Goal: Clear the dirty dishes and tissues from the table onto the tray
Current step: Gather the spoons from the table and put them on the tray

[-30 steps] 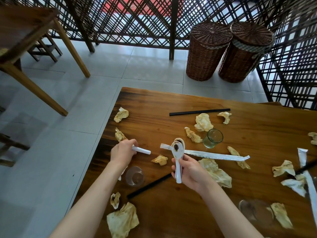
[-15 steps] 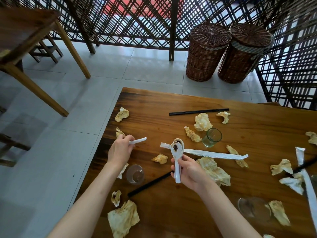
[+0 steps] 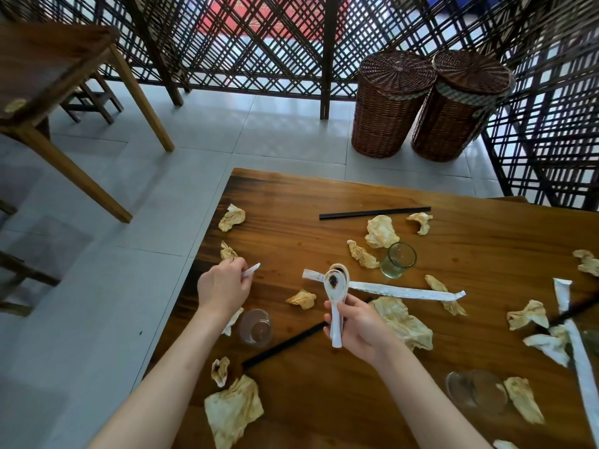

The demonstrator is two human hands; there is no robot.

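Observation:
My right hand (image 3: 358, 324) grips two stacked white spoons (image 3: 336, 293) by their handles, bowls up and stained dark, above the wooden table (image 3: 324, 400). My left hand (image 3: 223, 286) holds a third white spoon (image 3: 251, 271) by its handle near the table's left edge, its fingertips close to a crumpled tissue (image 3: 228, 252). Several stained tissues lie scattered, among them a large tissue (image 3: 403, 322) just right of my right hand. A green glass (image 3: 398, 260) stands upright beyond the spoons. A clear glass (image 3: 256, 327) sits between my arms. No tray is in view.
Black chopsticks (image 3: 374, 213) lie at the far side, another chopstick (image 3: 285, 343) under my right hand. A long white paper wrapper (image 3: 405, 291) crosses the middle. A tipped glass (image 3: 476, 392) lies at lower right. Two wicker baskets (image 3: 431, 105) stand on the floor beyond.
My left hand has lifted its spoon off the table and drawn left toward the tissue at the edge. My right hand has kept the two spoons nearly still.

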